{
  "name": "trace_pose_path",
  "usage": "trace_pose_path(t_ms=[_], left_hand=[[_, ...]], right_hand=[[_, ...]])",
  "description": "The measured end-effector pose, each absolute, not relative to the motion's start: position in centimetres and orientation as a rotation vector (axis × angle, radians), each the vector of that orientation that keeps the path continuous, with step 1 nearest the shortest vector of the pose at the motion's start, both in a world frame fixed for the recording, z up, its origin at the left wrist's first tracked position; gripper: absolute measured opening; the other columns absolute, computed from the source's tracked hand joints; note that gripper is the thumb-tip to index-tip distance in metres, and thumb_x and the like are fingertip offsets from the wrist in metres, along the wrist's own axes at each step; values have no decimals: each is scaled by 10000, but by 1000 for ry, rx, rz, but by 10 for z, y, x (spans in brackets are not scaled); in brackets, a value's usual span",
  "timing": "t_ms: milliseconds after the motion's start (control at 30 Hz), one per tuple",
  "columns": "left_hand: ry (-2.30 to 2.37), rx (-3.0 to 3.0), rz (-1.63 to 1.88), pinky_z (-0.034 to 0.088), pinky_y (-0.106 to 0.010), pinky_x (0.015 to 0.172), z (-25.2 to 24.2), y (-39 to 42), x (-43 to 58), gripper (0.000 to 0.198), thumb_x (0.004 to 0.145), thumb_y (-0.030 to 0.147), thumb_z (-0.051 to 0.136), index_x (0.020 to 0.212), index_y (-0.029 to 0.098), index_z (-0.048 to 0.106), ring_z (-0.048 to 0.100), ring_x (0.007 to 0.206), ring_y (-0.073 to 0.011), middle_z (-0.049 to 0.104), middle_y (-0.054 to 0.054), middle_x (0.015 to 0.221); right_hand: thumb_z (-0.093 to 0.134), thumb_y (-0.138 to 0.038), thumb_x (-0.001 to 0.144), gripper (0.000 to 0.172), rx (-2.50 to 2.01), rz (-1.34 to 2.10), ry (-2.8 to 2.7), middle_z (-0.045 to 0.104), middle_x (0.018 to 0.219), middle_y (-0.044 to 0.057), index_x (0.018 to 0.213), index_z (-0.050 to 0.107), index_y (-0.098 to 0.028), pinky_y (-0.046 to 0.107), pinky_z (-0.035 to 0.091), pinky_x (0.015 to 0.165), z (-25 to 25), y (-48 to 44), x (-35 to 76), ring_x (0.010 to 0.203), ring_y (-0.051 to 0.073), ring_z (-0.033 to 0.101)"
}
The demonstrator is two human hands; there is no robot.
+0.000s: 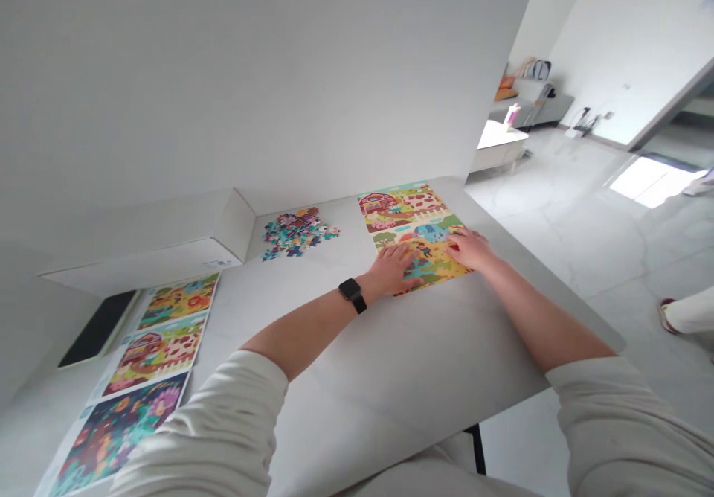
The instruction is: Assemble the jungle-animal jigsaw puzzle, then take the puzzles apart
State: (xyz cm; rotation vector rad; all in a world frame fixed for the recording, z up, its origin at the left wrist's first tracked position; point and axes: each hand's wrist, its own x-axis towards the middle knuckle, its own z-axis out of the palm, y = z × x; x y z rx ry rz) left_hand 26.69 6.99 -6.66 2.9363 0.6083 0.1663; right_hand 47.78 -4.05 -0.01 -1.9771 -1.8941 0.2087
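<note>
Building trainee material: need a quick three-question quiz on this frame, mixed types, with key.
1. True or false: the left hand and the right hand both touch the farm-and-animal picture.
2. Where is the pile of loose puzzle pieces?
A) on the floor
B) between the white box and the farm-and-animal picture
C) beneath the right hand
3. How many printed pictures lie in the column at the left of the view?

Key: 1. True. 2. B. 3. Three.
</note>
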Motion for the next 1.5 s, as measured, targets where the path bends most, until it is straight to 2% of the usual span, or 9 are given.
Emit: trace_pose_path(t_ms=[100, 233, 500, 700, 800, 967, 1100, 1367, 1500], left_hand=[[569, 2934, 111, 212, -574, 1356, -68, 64, 254, 786, 1009, 721, 546, 1643, 260, 496, 332, 1637, -383, 413, -170, 1733], [509, 2891, 33, 211, -610, 1345, -66, 52, 207, 798, 981, 738, 581, 1652, 317, 484, 326, 1638, -395, 385, -152, 1754], [651, 2824, -6, 204, -605, 1350, -64, 25, 38, 782, 939, 665, 706, 1633, 361, 514, 306, 1648, -383, 347, -115, 1784], [837, 2791, 71, 255, -559, 1347, -61, 13, -71, 711, 943, 604, 738, 1602, 408, 558, 334, 1635, -372, 356, -68, 1784], [929, 2756, 78, 301, -544, 1332, -63, 14, -94, 723, 925, 585, 768, 1596, 396, 572, 359, 1626, -378, 388, -74, 1769], [937, 2721, 96, 259, -577, 1349, -69, 19, -96, 796, 892, 580, 812, 1612, 354, 561, 332, 1642, -390, 389, -115, 1764], [897, 2708, 129, 226, -590, 1358, -69, 20, -92, 797, 880, 565, 827, 1605, 355, 570, 322, 1649, -384, 385, -112, 1765], [845, 2695, 126, 232, -613, 1353, -65, 9, -93, 802, 841, 533, 858, 1583, 388, 591, 314, 1646, -407, 412, -66, 1756], [822, 2706, 115, 247, -627, 1342, -60, -2, -92, 801, 809, 535, 880, 1553, 396, 618, 350, 1623, -418, 450, -64, 1735]], right_hand=[[763, -576, 895, 664, -2030, 202, -1995, 583, 1548, 67, 1532, 596, -488, 591, 494, 1125, -20, -51, 472, 1467, 387, 489], [732, -626, 915, 705, -2059, 208, -2051, 591, 1550, 110, 1576, 571, -441, 598, 491, 1122, -36, -60, 457, 1452, 410, 500], [563, -577, 1050, 550, -2165, 133, -2250, 611, 1530, 175, 1511, 663, -296, 550, 527, 1068, -51, -84, 354, 1362, 398, 576], [655, -524, 1009, 493, -1775, 321, -2252, 604, 1568, 167, 1419, 724, -258, 570, 485, 1175, -58, -56, 279, 1405, 377, 587], [714, -482, 961, 410, -1663, 550, -1966, 683, 1453, 158, 1299, 763, -256, 570, 463, 1213, -57, -30, 276, 1368, 347, 626], [743, -466, 910, 320, -1679, 1240, -1079, 708, 1415, 117, 1178, 727, -292, 508, 625, 1016, -43, -1, 305, 1277, 310, 678], [685, -355, 930, 186, -1610, 1453, -636, 741, 1255, 150, 1080, 699, -245, 483, 673, 899, -36, 3, 325, 1077, 263, 735], [654, -285, 972, 125, -1552, 1629, -564, 796, 1118, 124, 1083, 667, -230, 371, 668, 792, -36, -10, 332, 926, 218, 779], [817, -199, 854, 293, -1590, 1580, -693, 804, 956, 64, 1117, 694, -240, 297, 636, 664, -40, -15, 322, 757, 187, 751]])
